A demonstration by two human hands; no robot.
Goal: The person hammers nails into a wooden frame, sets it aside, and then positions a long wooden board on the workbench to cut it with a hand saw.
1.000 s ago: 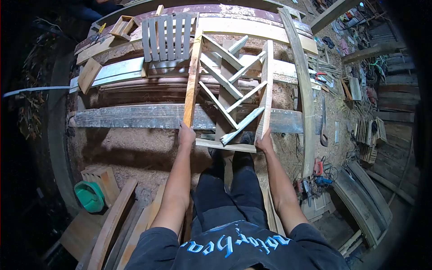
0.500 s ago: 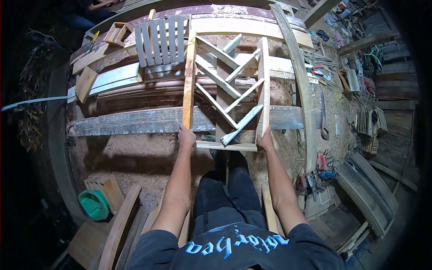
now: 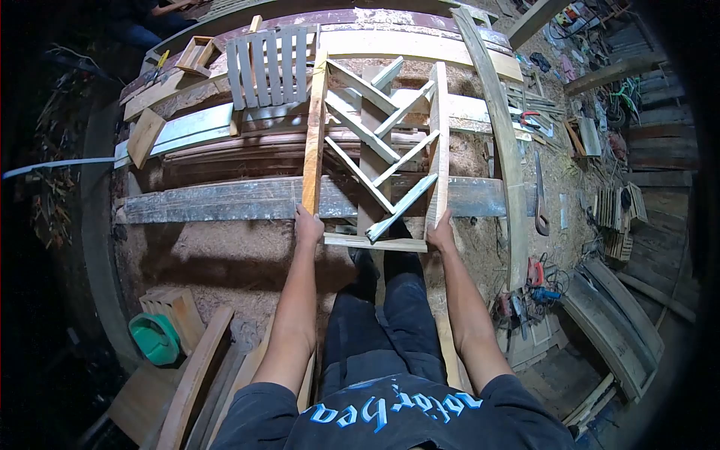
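A wooden frame [image 3: 313, 142] with slanted slats set in a V pattern lies across the planks before me. My left hand [image 3: 308, 225] is closed around the near end of its left rail. On the other side, my right hand [image 3: 442, 231] grips the near end of the right rail [image 3: 441, 150]. A crosspiece [image 3: 375, 242] joins the two rails between my hands. One pale slat [image 3: 403, 208] reaches down close to that crosspiece. The fingers under the rails are partly hidden.
Long planks [image 3: 240, 201] run crosswise beneath the frame. A slatted grey panel [image 3: 268, 69] stands behind it at left. At right lie a handsaw [image 3: 541, 196] and power tools [image 3: 545, 292]. A green tub [image 3: 155, 339] sits at lower left. Another person [image 3: 142, 19] is at upper left.
The near end of the frame has shifted very slightly left, both hands still on it. My legs have moved a little, with one foot now further under the frame.
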